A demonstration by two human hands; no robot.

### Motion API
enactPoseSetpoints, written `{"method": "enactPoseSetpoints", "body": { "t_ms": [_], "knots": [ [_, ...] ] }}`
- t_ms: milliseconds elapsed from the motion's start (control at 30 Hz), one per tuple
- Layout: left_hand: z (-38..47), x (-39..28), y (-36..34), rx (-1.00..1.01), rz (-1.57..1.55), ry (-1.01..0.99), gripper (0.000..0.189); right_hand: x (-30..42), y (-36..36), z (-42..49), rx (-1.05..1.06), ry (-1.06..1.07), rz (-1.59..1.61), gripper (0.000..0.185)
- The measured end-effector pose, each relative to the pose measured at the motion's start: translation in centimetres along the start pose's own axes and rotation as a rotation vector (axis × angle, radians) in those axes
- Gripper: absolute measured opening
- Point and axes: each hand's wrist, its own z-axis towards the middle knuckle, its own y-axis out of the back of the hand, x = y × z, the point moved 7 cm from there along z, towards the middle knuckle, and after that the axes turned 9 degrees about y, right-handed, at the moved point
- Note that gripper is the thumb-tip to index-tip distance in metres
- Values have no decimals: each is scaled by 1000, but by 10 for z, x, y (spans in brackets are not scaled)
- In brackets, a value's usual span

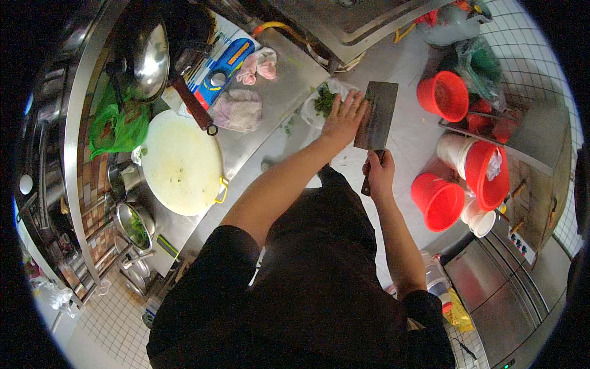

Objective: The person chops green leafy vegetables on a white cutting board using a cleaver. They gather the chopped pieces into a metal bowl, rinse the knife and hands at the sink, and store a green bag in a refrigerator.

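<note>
My right hand (381, 173) is closed around the dark handle of a cleaver (377, 115), whose broad blade points away from me. Flat against the blade's left edge, the fingers of my left hand (345, 117) are extended and slightly spread; whether they press on the metal I cannot tell. Chopped green herbs (324, 102) lie in a white plastic bag (312, 117) just beyond and left of my left hand. On the steel counter (281, 92) to the left is a round, pale cutting board (179, 161) with a yellow handle and a few green scraps on it.
Left, beside the board, are a wok (152, 60), a green plastic bag (120, 131), cloths (237, 110) and a metal bowl of greens (136, 226). Red buckets (438, 203) and white tubs (454, 150) stand on the floor at right. A steel appliance (359, 27) is ahead.
</note>
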Motion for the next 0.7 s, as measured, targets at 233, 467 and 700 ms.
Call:
{"method": "enactPoseSetpoints", "body": {
  "t_ms": [233, 467, 700],
  "knots": [
    [23, 1, 7, -62, -183, 22, 62, 8, 13, 4, 11, 16, -100, 16],
    [26, 19, -17, 266, 45, 111, 62, 23, 16, 0, 14, 74, -81, 15],
    [-8, -13, 10, -19, -175, -59, 62, 29, 9, 15, 8, 34, 66, 13]
  ]
}}
